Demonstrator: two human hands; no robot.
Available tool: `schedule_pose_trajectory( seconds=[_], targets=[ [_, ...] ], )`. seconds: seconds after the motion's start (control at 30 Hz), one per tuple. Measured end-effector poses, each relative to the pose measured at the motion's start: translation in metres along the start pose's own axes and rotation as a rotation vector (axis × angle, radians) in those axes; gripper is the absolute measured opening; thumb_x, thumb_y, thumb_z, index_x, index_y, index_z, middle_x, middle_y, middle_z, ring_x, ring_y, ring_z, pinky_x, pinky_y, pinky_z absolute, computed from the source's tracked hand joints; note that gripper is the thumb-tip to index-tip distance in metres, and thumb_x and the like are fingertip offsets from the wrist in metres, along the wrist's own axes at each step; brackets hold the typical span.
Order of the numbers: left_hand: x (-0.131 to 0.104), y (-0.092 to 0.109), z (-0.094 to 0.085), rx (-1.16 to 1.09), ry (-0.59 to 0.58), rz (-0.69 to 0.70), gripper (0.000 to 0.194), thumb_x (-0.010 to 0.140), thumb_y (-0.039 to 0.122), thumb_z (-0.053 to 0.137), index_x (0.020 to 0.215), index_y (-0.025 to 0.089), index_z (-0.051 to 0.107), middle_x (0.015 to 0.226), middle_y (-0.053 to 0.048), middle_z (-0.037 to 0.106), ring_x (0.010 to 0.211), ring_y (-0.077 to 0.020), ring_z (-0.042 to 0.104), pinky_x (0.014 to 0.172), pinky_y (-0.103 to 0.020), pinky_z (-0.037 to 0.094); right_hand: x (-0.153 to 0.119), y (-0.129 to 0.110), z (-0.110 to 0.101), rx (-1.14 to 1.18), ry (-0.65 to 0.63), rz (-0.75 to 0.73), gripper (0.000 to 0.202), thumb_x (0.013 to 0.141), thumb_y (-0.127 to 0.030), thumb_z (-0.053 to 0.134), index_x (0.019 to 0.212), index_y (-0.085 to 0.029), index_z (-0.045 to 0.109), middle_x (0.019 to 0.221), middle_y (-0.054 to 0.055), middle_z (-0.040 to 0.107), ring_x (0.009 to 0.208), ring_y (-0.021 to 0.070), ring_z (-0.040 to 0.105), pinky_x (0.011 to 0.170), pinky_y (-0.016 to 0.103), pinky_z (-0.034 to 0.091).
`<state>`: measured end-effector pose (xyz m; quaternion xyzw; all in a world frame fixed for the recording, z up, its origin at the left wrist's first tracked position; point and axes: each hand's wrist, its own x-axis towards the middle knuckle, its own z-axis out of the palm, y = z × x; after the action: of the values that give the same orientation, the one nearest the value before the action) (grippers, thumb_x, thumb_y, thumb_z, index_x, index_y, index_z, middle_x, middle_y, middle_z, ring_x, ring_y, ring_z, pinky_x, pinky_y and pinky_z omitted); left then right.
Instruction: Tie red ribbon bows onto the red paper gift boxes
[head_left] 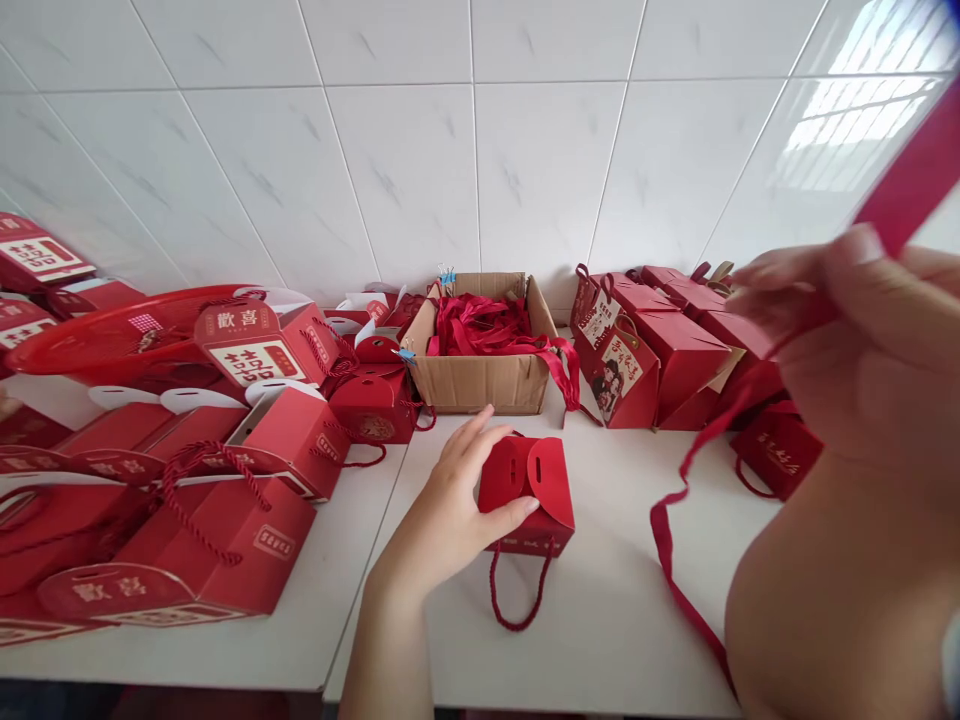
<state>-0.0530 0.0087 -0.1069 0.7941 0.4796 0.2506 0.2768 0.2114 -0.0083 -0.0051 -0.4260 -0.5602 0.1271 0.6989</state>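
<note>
A small red gift box [551, 485] sits on the white table in front of me, its rounded top flaps folded over and a twisted cord handle hanging toward me. My left hand [457, 490] grips this box from the left, thumb on the top flap and the other fingers behind it. Up at the right, close to the camera, my right hand [840, 310] pinches a red ribbon [679, 495]. One length of the ribbon rises past the upper right edge of the view, while another trails down in a curve to the table's front.
A cardboard box [484, 385] full of red ribbons [484, 325] stands against the tiled wall. Several red gift boxes [217, 540] and a red plastic tray [82, 345] crowd the left. More red boxes [679, 350] stand at the back right, with a small one [776, 450] before them.
</note>
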Motion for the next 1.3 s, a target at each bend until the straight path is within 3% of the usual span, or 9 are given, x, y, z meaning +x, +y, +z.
schedule_pose_trajectory(
  seconds=[0.1,0.2,0.3,0.4,0.6,0.67,0.87,1.3],
  targets=[
    [0.002,0.003,0.002,-0.043,-0.068,0.098,0.045,0.085,0.037,0.059,0.128,0.036,0.048,0.147,0.000,0.038,0.137,-0.0226,0.035,0.113,-0.039,0.032,0.000,-0.004,0.011,0.137,-0.110,0.088,0.017,0.089,-0.019,0.058,0.085,-0.021,0.074,0.066,0.002,0.058,0.059,0.0097,0.055,0.053,0.025,0.044],
    [0.002,0.007,0.003,-0.030,-0.044,0.103,0.040,0.085,0.033,0.057,0.124,0.032,0.049,0.138,-0.002,0.046,0.130,-0.0217,0.042,0.109,-0.038,0.037,0.001,-0.005,0.015,0.150,-0.275,0.192,0.014,0.090,-0.020,0.056,0.085,-0.021,0.069,0.056,-0.002,0.052,0.047,0.0072,0.044,0.040,0.021,0.031],
    [0.001,0.007,0.003,0.015,0.006,0.070,0.036,0.086,0.030,0.054,0.122,0.030,0.049,0.132,-0.003,0.049,0.126,-0.0221,0.044,0.106,-0.039,0.039,0.001,-0.006,0.014,0.050,-0.361,0.230,0.034,0.094,-0.032,0.052,0.063,-0.018,0.055,0.049,-0.003,0.047,0.043,0.0055,0.036,0.038,0.021,0.023],
    [0.001,0.005,0.002,0.058,0.058,0.043,0.031,0.087,0.031,0.053,0.118,0.030,0.052,0.128,-0.003,0.050,0.124,-0.0230,0.044,0.104,-0.040,0.040,0.001,-0.006,0.013,-0.114,-0.478,0.249,0.045,0.094,-0.043,0.049,0.058,-0.017,0.049,0.049,-0.003,0.045,0.045,0.0053,0.034,0.042,0.022,0.025],
    [0.006,0.000,0.005,0.052,0.150,0.031,0.027,0.088,0.029,0.051,0.115,0.030,0.055,0.125,-0.004,0.050,0.125,-0.0223,0.042,0.107,-0.041,0.037,0.002,0.007,0.032,-0.424,-1.078,0.398,0.042,0.091,-0.046,0.049,0.060,-0.017,0.048,0.054,-0.003,0.039,0.048,0.0075,0.032,0.045,0.024,0.026],
    [0.007,0.000,0.006,0.048,0.176,0.024,0.026,0.088,0.027,0.051,0.113,0.029,0.056,0.126,-0.005,0.049,0.128,-0.0224,0.039,0.108,-0.041,0.035,0.000,0.015,0.043,-0.498,-1.201,0.437,0.043,0.091,-0.044,0.046,0.058,-0.017,0.044,0.053,-0.003,0.038,0.048,0.0081,0.031,0.045,0.025,0.026],
    [0.007,0.003,0.011,0.037,0.199,0.035,0.022,0.088,0.025,0.049,0.109,0.027,0.057,0.128,-0.005,0.049,0.132,-0.0219,0.036,0.110,-0.041,0.034,-0.004,0.032,0.063,-0.493,-1.271,0.459,0.040,0.091,-0.037,0.044,0.056,-0.018,0.036,0.052,-0.002,0.041,0.048,0.0092,0.035,0.046,0.025,0.030],
    [0.009,0.003,0.013,0.006,0.221,0.031,0.017,0.088,0.025,0.049,0.103,0.028,0.057,0.127,-0.005,0.049,0.131,-0.0227,0.038,0.108,-0.044,0.035,-0.007,0.040,0.066,-0.526,-1.357,0.439,0.034,0.086,-0.025,0.045,0.055,-0.018,0.036,0.052,-0.002,0.043,0.047,0.0083,0.036,0.046,0.024,0.028]
  ],
)
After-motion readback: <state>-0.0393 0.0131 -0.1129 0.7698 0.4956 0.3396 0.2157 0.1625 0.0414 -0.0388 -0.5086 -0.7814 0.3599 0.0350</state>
